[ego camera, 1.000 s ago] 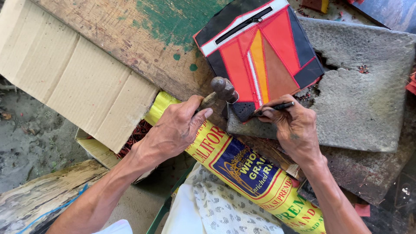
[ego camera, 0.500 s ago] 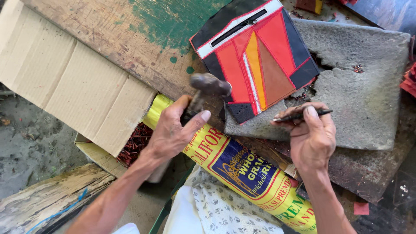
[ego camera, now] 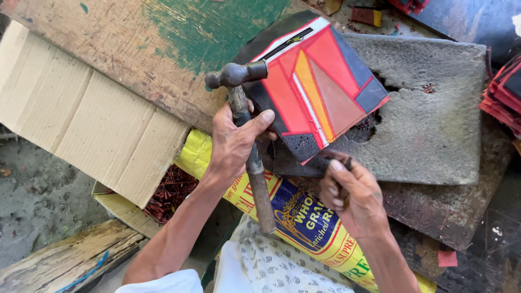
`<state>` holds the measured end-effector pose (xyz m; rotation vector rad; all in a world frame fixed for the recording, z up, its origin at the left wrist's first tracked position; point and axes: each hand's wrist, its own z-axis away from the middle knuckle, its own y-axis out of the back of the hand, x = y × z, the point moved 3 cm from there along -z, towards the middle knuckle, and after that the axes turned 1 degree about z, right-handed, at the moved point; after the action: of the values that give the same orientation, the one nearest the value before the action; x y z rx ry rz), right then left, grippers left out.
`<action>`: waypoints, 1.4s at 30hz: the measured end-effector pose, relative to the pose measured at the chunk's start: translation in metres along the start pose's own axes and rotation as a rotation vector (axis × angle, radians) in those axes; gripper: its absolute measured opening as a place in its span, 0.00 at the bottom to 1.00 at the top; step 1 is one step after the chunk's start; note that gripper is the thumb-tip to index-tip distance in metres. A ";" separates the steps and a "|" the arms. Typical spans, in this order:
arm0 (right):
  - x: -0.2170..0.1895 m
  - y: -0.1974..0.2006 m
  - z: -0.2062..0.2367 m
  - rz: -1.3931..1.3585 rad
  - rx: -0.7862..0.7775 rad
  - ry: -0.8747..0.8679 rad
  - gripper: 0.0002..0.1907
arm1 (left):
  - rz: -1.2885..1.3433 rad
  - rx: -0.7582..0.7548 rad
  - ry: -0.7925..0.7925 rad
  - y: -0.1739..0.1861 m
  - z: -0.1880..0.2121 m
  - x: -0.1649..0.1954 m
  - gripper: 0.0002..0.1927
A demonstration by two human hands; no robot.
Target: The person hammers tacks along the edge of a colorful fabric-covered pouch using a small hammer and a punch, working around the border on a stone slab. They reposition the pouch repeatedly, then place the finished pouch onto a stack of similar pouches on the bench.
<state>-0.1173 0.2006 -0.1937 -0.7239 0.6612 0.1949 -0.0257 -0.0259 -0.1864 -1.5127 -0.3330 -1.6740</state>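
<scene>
From the head view, I could not make out the whole of the thin dark punch tool [ego camera: 346, 163]: only its top end showed above the right hand [ego camera: 351, 194], whose fingers were curled shut around it, and its tip was hidden under the lower corner of the red, orange and dark patchwork leather piece [ego camera: 320, 89]. That piece lay tilted on a rough grey stone slab [ego camera: 434, 125], which carried a pitted hollow just beside the piece's lower edge. What lay in the hollow was too small to tell. The left hand [ego camera: 234, 144] gripped the worn wooden handle of a metal-headed hammer [ego camera: 245, 130], fingers wrapped tight and thumb pressed along the shaft, with the head raised over the piece's left edge. Both forearms reached up from the bottom of the frame, the elbows cut off. A yellow printed sack [ego camera: 304, 222] lay under the wrists, partly covered by them. To the left, a flattened brown cardboard sheet [ego camera: 87, 108] rested on a weathered wooden desk with green paint [ego camera: 179, 38].
</scene>
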 end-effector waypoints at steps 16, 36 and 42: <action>0.017 -0.014 -0.011 0.039 -0.071 0.065 0.07 | 0.015 -0.012 -0.005 0.003 0.016 -0.002 0.14; 0.002 -0.015 0.004 0.309 0.006 0.174 0.11 | -0.195 -0.025 0.097 -0.004 0.057 0.002 0.15; -0.021 -0.009 0.001 0.362 -0.027 0.403 0.20 | -0.430 0.006 0.020 0.005 0.056 -0.002 0.16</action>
<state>-0.1302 0.1960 -0.1750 -0.6708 1.1774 0.3957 0.0165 0.0098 -0.1764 -1.4906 -0.6908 -2.0120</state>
